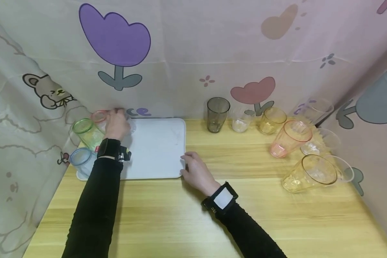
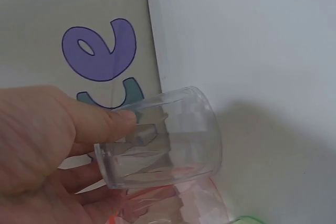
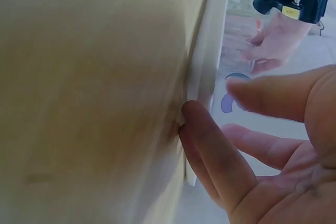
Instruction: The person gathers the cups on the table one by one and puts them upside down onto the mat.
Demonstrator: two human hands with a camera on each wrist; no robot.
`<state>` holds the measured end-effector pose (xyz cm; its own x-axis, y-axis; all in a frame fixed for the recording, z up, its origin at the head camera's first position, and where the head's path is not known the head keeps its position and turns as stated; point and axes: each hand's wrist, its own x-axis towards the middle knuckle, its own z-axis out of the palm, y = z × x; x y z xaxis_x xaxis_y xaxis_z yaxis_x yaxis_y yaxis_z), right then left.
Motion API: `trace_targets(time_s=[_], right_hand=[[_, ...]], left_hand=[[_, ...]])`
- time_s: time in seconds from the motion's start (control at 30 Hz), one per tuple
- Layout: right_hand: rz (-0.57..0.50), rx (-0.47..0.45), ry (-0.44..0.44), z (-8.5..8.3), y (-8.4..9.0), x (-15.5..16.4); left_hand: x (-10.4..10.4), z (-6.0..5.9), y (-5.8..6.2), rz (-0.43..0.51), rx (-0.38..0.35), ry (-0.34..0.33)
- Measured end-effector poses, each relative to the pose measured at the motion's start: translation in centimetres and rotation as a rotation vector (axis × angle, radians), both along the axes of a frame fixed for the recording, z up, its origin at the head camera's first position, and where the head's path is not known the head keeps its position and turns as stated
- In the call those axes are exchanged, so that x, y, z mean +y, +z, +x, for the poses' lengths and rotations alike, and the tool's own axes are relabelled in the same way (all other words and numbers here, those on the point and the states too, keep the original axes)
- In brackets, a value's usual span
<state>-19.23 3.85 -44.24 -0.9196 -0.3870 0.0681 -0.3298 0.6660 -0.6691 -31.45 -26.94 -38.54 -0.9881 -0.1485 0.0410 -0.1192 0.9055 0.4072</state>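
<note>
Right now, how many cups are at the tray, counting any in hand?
4: blue cup, near left corner; green cup behind it; pink cup, far left; clear cup in the left hand. More may be hidden.

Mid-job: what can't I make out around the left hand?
Head view: most of the clear, colourless cup, covered by the left hand.
Head view: the right part of the red-rimmed transparent cup, behind that hand.
Left wrist view: most of the green-rimmed transparent cup, cut off by the bottom edge.
Right wrist view: any print on the yellow label, too small.
</note>
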Motion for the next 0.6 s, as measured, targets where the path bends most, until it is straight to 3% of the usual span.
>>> trace_targets(time_s=[0.27,0.6], right_hand=[[-0.111,0.017,-0.022,-0.3,0.8,0.7],[-0.391,0.140,-0.065,-1.0,2.1,2.0]], left_hand=[[1.3,1.4,0.8,0.071,0.092,0.016],[5.8,3.5,0.9,0.141,0.171,-0.020]])
